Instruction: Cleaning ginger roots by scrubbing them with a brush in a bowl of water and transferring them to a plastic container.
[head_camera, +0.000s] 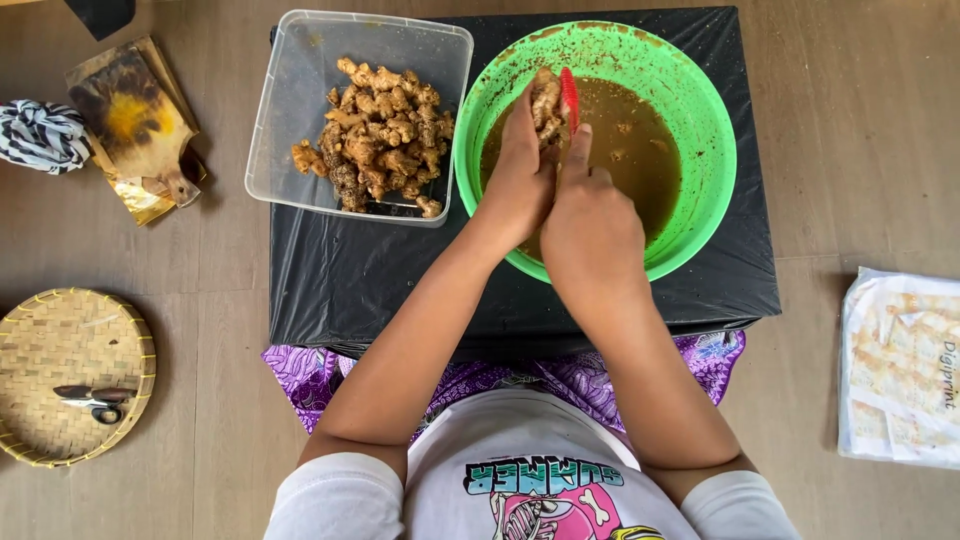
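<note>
Over the round green plastic bowl (700, 110) of murky brown water, our left hand (520, 175) closes its fingers around a knobbly tan ginger root (546, 105). Our right hand (592, 225) grips a red brush (569, 95) against it. Beside the bowl on the black-covered tabletop (380, 290), a clear plastic tub (300, 110) holds more ginger.

Flat white plastic package (900, 367) with pale orange print lying on the floor at the right edge, crumpled gold wrapper (135, 125) lying upper left, beside a striped cloth (42, 135)
</note>
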